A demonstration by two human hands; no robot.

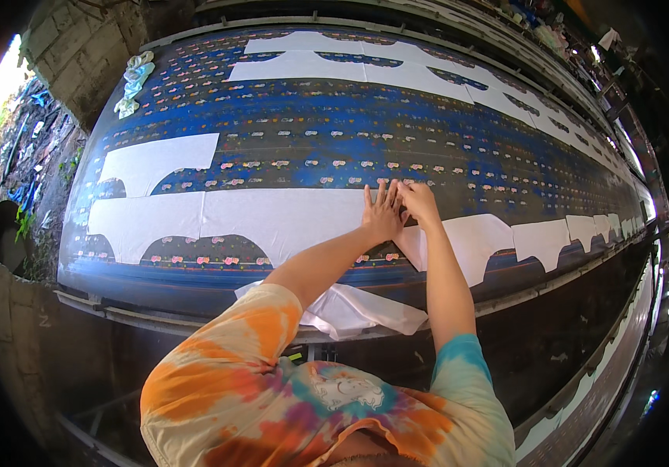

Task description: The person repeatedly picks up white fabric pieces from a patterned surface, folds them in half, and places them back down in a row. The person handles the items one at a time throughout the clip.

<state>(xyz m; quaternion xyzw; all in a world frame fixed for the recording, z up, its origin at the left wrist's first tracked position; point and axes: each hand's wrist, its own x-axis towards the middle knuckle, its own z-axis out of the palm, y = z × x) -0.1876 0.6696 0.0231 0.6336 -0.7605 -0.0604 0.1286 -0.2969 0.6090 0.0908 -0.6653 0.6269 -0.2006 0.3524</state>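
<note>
Mid-frame, the left hand and right hand lay flat, fingers spread, grip released, on a white cut fabric panel. It lay on the long blue paint-stained printing surface.

No packages, labels, signs, screens visible

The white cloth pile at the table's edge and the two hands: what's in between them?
In the head view, between the white cloth pile and the left hand and right hand lies the blue patterned table strip with small flower prints.

Far end of the long printing table blurred, white fabric stack partly behind the left forearm
</note>
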